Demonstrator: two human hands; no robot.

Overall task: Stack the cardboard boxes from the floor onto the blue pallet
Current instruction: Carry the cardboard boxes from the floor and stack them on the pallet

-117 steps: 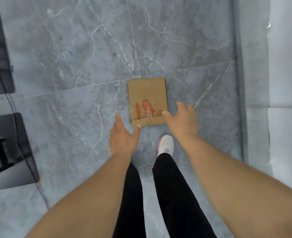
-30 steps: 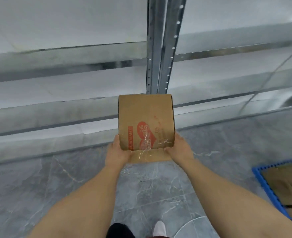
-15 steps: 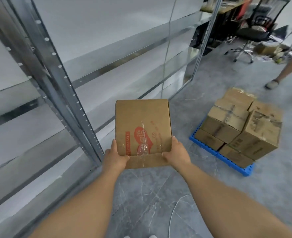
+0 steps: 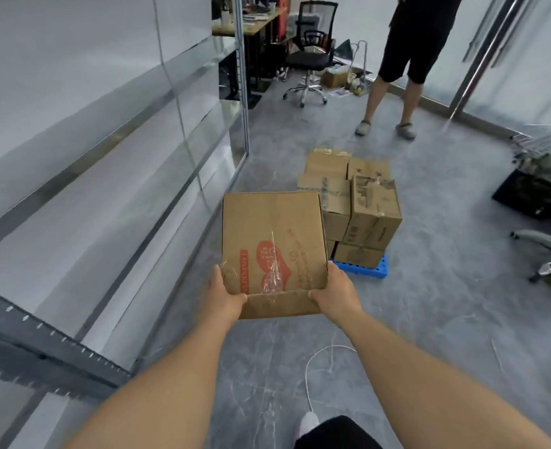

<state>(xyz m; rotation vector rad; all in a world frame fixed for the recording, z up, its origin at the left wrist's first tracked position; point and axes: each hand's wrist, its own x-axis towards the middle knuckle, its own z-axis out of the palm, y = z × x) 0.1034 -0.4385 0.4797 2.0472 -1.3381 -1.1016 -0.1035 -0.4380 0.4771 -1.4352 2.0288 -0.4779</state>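
I carry a cardboard box (image 4: 272, 241) with a red print and clear tape on top, held in front of me above the floor. My left hand (image 4: 223, 298) grips its near left corner and my right hand (image 4: 335, 291) grips its near right corner, thumbs on top. Ahead and slightly right, the blue pallet (image 4: 369, 269) lies on the grey floor with several cardboard boxes (image 4: 369, 205) stacked on it in two layers. The carried box hides the pallet's left part.
Metal shelving (image 4: 112, 176) runs along the left. A person (image 4: 400, 59) stands beyond the pallet. An office chair (image 4: 311, 56) is at the back, a black crate (image 4: 533, 196) and chair legs at the right. A white cord (image 4: 313, 371) lies on the floor near my foot.
I lifted the box off the floor with both hands and turned right. The pallet stack has come from the right edge toward the centre and is closer.
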